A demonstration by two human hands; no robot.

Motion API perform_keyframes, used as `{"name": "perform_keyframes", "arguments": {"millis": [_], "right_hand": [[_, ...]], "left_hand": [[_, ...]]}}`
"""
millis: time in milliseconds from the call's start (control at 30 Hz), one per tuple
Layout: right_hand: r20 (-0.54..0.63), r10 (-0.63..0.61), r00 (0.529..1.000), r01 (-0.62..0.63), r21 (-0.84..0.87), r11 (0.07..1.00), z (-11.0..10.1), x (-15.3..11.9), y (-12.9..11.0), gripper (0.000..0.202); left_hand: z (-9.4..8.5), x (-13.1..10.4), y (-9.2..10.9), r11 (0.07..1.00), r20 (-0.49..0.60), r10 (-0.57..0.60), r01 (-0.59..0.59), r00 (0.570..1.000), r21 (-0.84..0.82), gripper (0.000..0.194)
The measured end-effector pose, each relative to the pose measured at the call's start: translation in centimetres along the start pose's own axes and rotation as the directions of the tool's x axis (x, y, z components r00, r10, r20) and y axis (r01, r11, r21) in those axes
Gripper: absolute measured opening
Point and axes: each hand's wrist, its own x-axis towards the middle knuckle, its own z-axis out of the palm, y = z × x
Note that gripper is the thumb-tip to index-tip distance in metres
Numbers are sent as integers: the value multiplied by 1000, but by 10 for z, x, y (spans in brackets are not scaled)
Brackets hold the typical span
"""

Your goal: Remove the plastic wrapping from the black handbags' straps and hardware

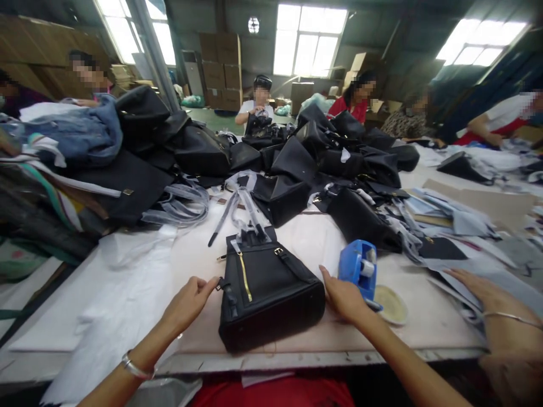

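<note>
A long white worktable point(178, 265) runs through a warehouse room with five blurred people seated at the far side. One left hand point(189, 302), fingers loosely apart, touches the side of one black bag point(267, 288) lying flat near the table's front edge. One right hand point(345, 297), open, rests against the bag's other side. One blue tape dispenser point(358, 265) stands just beside it. A co-worker's hand point(483, 291) enters at right, its arm cut off. The heaped black bags point(297, 152) behind overlap too much to count.

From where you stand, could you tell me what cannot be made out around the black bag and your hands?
- Head view: the black bag hides its own underside and back.
- Left hand: fingertips touch the bag's side, but its grip is unclear.
- Right hand: palm faces down, contact hidden.
- Blue tape dispenser: its base is behind the right hand.
</note>
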Motion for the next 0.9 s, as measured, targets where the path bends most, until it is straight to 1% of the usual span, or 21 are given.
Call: {"name": "perform_keyframes", "arguments": {"millis": [33, 67, 100, 133, 167, 233, 267, 300, 333, 367, 400, 433, 467, 533, 600, 667, 700, 733, 800, 833, 900], "right_hand": [[8, -2, 1000, 2, 22, 1000, -1, 1, 0, 65], [-9, 4, 1000, -3, 43, 999, -4, 2, 2, 66], [-57, 21, 998, -18, 57, 998, -12, 2, 5, 68], [-137, 55, 989, -47, 64, 997, -23, 1, 9, 70], [-238, 99, 966, -84, 71, 994, -36, 0, 12, 70], [-437, 180, 881, -136, 129, 982, -69, -2, 15, 66], [-510, 205, 836, -126, 186, 975, -85, -3, 14, 59], [-555, 214, 804, -80, 255, 964, -99, -3, 11, 50], [-573, 205, 794, -2, 336, 942, -110, -2, 6, 41], [-570, 185, 801, 95, 426, 900, -118, 1, 0, 33], [-554, 163, 816, 190, 524, 830, -121, 6, -8, 30], [-532, 146, 834, 266, 620, 738, -122, 13, -16, 29], [-509, 143, 849, 316, 705, 635, -120, 21, -27, 28], [-466, 158, 871, 359, 821, 443, -111, 40, -51, 27], [-419, 125, 900, 363, 876, 318, -101, 55, -80, 26], [-351, -10, 936, 343, 909, 238, -92, 63, -108, 24], [-310, -109, 944, 327, 923, 204, -89, 64, -121, 24], [-269, -220, 938, 309, 935, 174, -86, 64, -132, 23], [-201, -427, 882, 282, 950, 134, -82, 60, -146, 17], [-170, -500, 849, 271, 953, 136, -81, 59, -150, 14], [-114, -577, 809, 254, 953, 167, -82, 57, -150, 10]], "left_hand": [[-3, -4, 1, 996, 92, -48, 54, 995, -70, 65], [-5, -8, 4, 986, 170, -54, 80, 984, -149, 63], [-6, -12, 9, 971, 206, -24, 72, 978, -228, 61], [-6, -14, 15, 956, 193, 28, 30, 981, -293, 57], [-4, -15, 21, 942, 147, 88, -34, 985, -334, 53], [1, -14, 35, 919, 40, 180, -153, 983, -363, 42], [5, -12, 41, 909, 1, 202, -188, 979, -372, 37], [8, -10, 46, 898, -29, 224, -218, 974, -381, 33], [11, -9, 51, 887, -55, 248, -249, 967, -389, 29], [14, -9, 56, 871, -74, 276, -282, 958, -401, 26], [16, -10, 60, 849, -84, 308, -314, 948, -425, 23], [18, -12, 64, 821, -86, 341, -341, 936, -458, 21], [18, -15, 67, 790, -80, 371, -360, 925, -496, 19], [18, -23, 72, 733, -62, 419, -377, 906, -566, 17], [16, -32, 76, 716, -55, 446, -393, 893, -577, 16], [14, -40, 79, 729, -103, 489, -471, 866, -497, 15], [13, -43, 79, 732, -151, 526, -536, 837, -421, 14], [12, -45, 79, 728, -202, 567, -601, 798, -330, 13], [11, -46, 78, 705, -279, 638, -690, 718, -162, 13], [12, -45, 77, 698, -298, 657, -708, 693, -106, 14], [14, -40, 75, 704, -311, 666, -709, 678, -35, 20]]}}
